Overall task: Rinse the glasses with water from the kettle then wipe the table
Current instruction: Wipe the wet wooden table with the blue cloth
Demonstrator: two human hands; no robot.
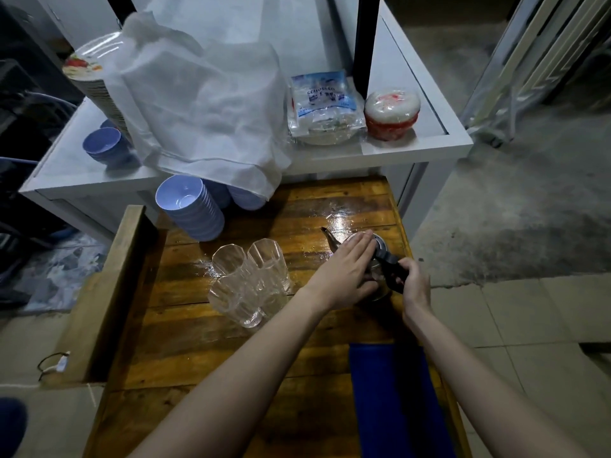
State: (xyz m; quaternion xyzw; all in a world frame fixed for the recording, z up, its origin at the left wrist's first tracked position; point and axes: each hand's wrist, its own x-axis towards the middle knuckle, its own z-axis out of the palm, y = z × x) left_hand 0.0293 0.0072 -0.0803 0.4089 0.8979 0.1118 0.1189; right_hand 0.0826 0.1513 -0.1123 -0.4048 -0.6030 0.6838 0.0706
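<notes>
The kettle [377, 259], a small metal one, stands near the right edge of the wooden surface [185, 342], its thin spout [329, 238] pointing toward the far left. The left hand [347, 272] lies flat over the lid with fingers straight and together, thumb down along the kettle's near side. The right hand [413, 282] is closed around the black handle [391, 267] at the kettle's right side, fingers curled over it.

Just left of the kettle a cluster of clear glasses [249, 280] stands upright near the middle of the surface, packed so that they touch one another; how many there are is hard to tell through the glass. The left forearm passes just beside their near right side. The boards around the glasses and beyond the kettle shine wet [344, 219].

A blue cloth [390, 401], folded long, lies along the right edge toward the near end, under the right forearm.

At the far left corner a stack of blue bowls [190, 209] leans on its side, open mouth facing left and forward, with more bowls [246, 198] behind it.

Beyond the far edge stands a higher white table [380, 150]. On it sit a large white plastic bag [205, 107], a tilted stack of plates [96, 81], more blue bowls [105, 147], a wrapped packet [325, 104] and a red-and-white tub [391, 114].
</notes>
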